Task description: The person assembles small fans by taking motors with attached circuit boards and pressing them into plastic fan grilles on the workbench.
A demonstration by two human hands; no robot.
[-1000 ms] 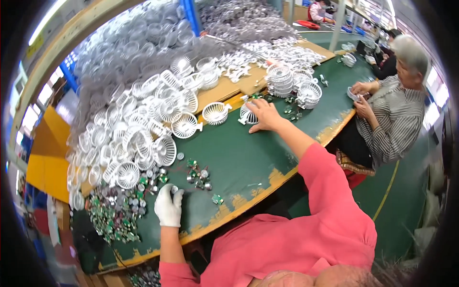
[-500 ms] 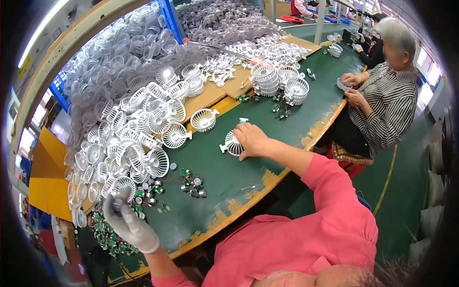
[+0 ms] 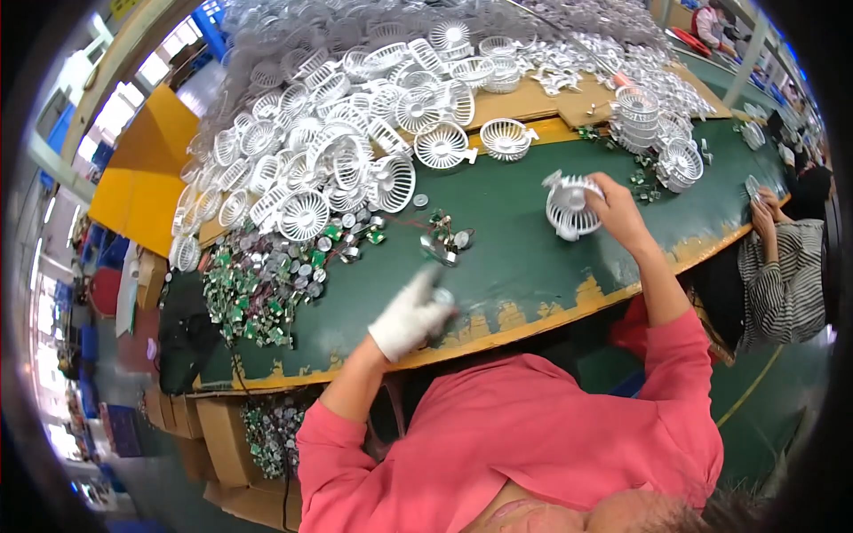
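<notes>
My right hand (image 3: 617, 213) grips a white plastic fan housing (image 3: 569, 209) with curved slats by its right side, above the green table. A short stem juts from the housing's upper left. My left hand (image 3: 409, 315), in a white glove with dark fingertips, is closed over the table's front part and smeared by motion. A pale round piece shows at its fingers, too blurred to name. Just beyond that hand lies a small cluster of motors with green circuit boards and red wires (image 3: 453, 240). A loose round silver part (image 3: 420, 201) sits near the housings.
A large heap of white fan housings (image 3: 346, 160) covers the back left. Circuit boards and motors (image 3: 258, 284) are piled at the left. Stacked housings (image 3: 636, 120) stand at the back right. A co-worker in a striped shirt (image 3: 786, 275) handles a white part at the far right.
My left hand has moved right, from the parts pile to the table's front. My right hand has turned the fan housing and now grips its side. The view has swung left.
</notes>
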